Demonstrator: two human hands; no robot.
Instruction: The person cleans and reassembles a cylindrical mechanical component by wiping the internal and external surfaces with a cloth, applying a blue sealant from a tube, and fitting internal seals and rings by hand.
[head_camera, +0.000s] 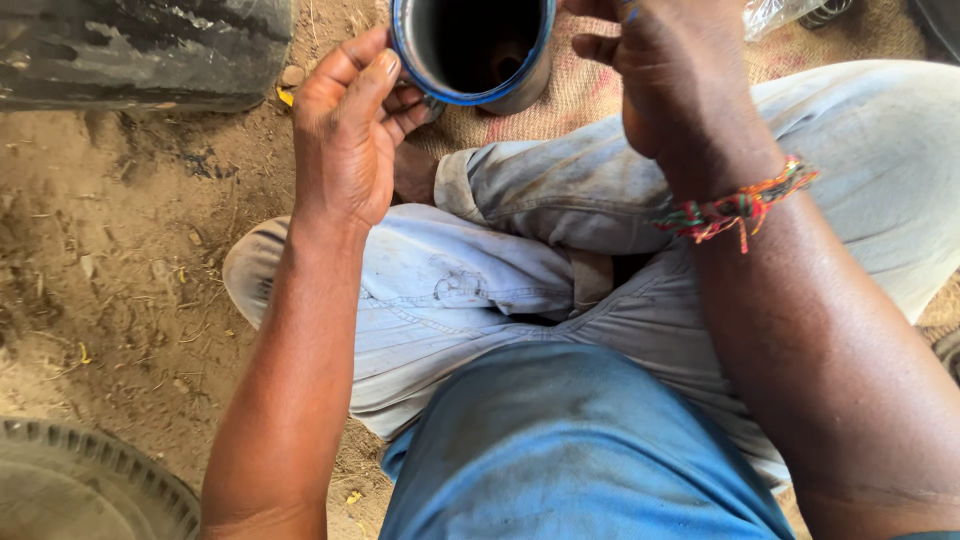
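We sit cross-legged on a coarse woven burlap mat (585, 95) laid over dry, straw-littered dirt ground (120, 300), and we hold a short round metal cylinder with a blue-painted rim (478, 55) up in front of our knees, near the top edge of the view. Our left hand (345, 135) grips it from the side: the thumb lies up along the outer wall near the rim and the curled fingers press against the underside, so the hand is closed on the cylinder. Our right hand (665, 75) meets the opposite side of the rim; a braided thread wristband in red, green and orange (735, 208) circles that wrist. The right fingertips run out of the picture, so we cannot tell whether they clamp the cylinder or merely rest against it.

As for progress, we judge the work to be at an inspecting or handling stage: the open mouth faces us, the bore looks dark and hollow with something small dimly visible deep inside, and nothing is fitted onto or into the rim. No tool is in either hand.

A worn black rubber tyre (85, 490) lies at our lower left, well apart from the hands, and a dark scuffed bulky object (140, 50) sits at the upper left.
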